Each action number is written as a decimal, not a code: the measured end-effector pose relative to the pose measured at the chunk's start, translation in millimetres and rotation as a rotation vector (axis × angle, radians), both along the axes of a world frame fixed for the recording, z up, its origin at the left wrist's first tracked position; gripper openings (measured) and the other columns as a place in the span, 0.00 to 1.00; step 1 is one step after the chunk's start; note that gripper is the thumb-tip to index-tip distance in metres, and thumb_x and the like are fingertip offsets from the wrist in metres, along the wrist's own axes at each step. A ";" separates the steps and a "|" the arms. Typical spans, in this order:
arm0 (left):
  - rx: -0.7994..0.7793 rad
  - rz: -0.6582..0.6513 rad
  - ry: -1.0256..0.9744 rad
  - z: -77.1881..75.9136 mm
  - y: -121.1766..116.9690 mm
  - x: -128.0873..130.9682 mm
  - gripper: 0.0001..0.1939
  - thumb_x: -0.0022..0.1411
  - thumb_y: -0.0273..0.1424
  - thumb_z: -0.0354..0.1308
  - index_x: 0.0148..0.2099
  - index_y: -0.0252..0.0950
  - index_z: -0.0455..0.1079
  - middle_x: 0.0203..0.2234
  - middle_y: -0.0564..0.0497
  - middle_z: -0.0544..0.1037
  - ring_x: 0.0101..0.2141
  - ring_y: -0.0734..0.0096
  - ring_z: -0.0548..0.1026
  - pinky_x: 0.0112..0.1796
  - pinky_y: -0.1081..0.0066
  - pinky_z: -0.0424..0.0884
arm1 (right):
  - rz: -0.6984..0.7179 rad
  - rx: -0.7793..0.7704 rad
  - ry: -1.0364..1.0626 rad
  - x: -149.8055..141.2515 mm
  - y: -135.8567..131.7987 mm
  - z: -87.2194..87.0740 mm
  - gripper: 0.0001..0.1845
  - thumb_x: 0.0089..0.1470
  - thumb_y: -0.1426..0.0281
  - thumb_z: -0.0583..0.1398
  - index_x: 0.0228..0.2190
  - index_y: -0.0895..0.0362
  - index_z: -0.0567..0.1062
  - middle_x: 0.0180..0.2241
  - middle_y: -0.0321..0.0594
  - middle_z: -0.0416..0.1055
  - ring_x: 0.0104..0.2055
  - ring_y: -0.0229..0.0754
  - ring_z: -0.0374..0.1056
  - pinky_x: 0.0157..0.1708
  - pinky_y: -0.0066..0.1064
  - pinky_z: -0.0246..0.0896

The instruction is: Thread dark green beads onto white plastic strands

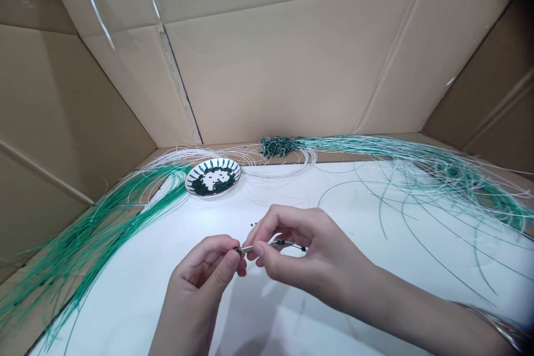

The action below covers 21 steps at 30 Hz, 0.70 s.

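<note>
My left hand [208,270] pinches a small dark green beaded end between thumb and forefinger. From it a thin pale strand [247,248] runs to my right hand [298,245], whose thumb and fingers are closed on it. Dark beads or knots [281,243] show on the strand beneath my right fingers, and the rest is hidden by the palm. Both hands are close together over the white board. Beyond them stands a striped shallow dish [236,181] holding many tiny dark green beads [202,185]. A few loose dark beads [253,225] lie just past my fingers.
Bundles of green strands [104,239] spread along the left side. White strands [183,154] lie behind the dish. A bundle with dark knotted ends [278,146] stretches right along the back, with loose strands across the white board [137,283]. Cardboard walls [283,67] enclose the area.
</note>
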<state>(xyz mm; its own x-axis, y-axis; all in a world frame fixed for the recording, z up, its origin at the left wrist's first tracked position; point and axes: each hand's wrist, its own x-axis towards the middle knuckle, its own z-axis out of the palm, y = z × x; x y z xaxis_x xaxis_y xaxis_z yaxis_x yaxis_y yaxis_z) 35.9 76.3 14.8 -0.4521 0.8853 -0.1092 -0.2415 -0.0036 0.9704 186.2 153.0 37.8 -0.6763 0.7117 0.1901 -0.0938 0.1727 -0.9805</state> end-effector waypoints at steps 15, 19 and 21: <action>0.002 0.011 -0.004 1.1 -0.7 1.8 0.17 0.42 0.47 0.77 0.27 0.41 0.81 0.20 0.56 0.77 0.27 0.72 0.71 0.34 0.75 0.69 | 0.002 0.002 -0.009 0.3 0.3 -0.9 0.05 0.57 0.72 0.64 0.29 0.56 0.75 0.31 0.38 0.80 0.36 0.40 0.75 0.40 0.32 0.71; -0.005 0.008 -0.008 -2.8 2.0 -1.1 0.19 0.39 0.49 0.77 0.26 0.40 0.80 0.18 0.56 0.76 0.26 0.71 0.72 0.33 0.75 0.67 | 0.005 -0.026 -0.005 -1.6 0.8 -2.7 0.05 0.56 0.72 0.64 0.28 0.56 0.74 0.31 0.39 0.80 0.35 0.41 0.75 0.40 0.33 0.71; -0.005 -0.004 -0.012 -5.1 3.6 -3.2 0.20 0.39 0.49 0.78 0.25 0.40 0.80 0.17 0.55 0.76 0.25 0.73 0.71 0.32 0.76 0.66 | 0.015 -0.037 -0.005 -2.5 1.1 -3.5 0.06 0.56 0.71 0.64 0.28 0.56 0.73 0.31 0.39 0.80 0.36 0.42 0.76 0.40 0.34 0.71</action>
